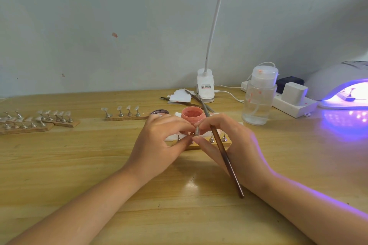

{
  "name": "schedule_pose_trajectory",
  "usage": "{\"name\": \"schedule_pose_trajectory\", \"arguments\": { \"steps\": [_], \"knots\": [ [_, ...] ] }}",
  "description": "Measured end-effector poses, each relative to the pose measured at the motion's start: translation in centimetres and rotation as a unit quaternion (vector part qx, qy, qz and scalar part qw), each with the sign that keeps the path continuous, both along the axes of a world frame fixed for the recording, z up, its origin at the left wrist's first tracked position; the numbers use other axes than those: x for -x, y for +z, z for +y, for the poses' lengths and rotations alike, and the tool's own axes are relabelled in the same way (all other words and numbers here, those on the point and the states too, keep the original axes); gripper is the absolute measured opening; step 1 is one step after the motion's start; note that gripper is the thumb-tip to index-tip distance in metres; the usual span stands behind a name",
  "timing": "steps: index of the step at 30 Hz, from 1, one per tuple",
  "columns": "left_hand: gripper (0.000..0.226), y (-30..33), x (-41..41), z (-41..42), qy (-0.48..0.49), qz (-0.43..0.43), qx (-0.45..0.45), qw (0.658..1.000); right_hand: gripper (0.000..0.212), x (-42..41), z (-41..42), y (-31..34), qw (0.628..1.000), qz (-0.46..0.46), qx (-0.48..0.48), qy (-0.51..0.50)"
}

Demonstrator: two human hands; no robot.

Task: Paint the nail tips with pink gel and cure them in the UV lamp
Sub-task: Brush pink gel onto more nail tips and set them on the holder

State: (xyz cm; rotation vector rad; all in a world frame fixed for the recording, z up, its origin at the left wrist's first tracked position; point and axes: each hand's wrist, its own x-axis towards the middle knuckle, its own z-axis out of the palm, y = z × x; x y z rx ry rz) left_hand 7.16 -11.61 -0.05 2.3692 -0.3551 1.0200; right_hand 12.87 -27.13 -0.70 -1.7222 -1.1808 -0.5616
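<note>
My left hand (159, 141) and my right hand (229, 145) meet over a wooden strip (226, 144) with small metal stands. Between the fingertips of both hands sits a small nail tip on its stand (197, 131); both hands pinch it. A long brown brush (225, 157) lies across my right hand, held between its fingers, handle pointing toward me. The open jar of pink gel (192, 114) stands just behind my hands, its dark lid (159, 113) to the left. The UV lamp (342, 85) glows purple at the far right, with a stand strip inside.
More strips of clear nail tips stand at left (39, 119) and at centre (123, 114). A clear pump bottle (258, 97), a clip lamp (206, 87), a white power strip (292, 103), metal tools and white pads (181, 95) lie behind.
</note>
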Motion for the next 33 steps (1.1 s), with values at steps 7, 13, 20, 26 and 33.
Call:
{"name": "schedule_pose_trajectory", "arguments": {
  "steps": [7,13,20,26,33],
  "knots": [
    [0.012,0.0,-0.2,0.4,0.003,-0.01,0.107,0.994,0.008,-0.1,-0.1,0.9,0.997,0.043,-0.07,0.007],
    [0.024,0.2,-0.3,0.5,0.012,0.026,0.18,0.983,0.031,-2.0,0.1,3.2,0.97,0.197,-0.142,0.004],
    [0.013,0.1,-0.6,0.8,0.006,0.046,0.216,0.975,0.027,-5.6,1.9,5.6,0.973,0.221,0.015,-0.069],
    [0.014,0.0,-0.7,0.9,-0.001,0.041,0.213,0.976,0.036,-6.3,3.5,5.7,0.978,0.169,0.074,-0.1],
    [0.024,0.1,-0.6,0.8,0.001,0.038,0.212,0.977,0.048,-6.0,4.6,4.8,0.971,0.108,0.157,-0.141]
  ]
}}
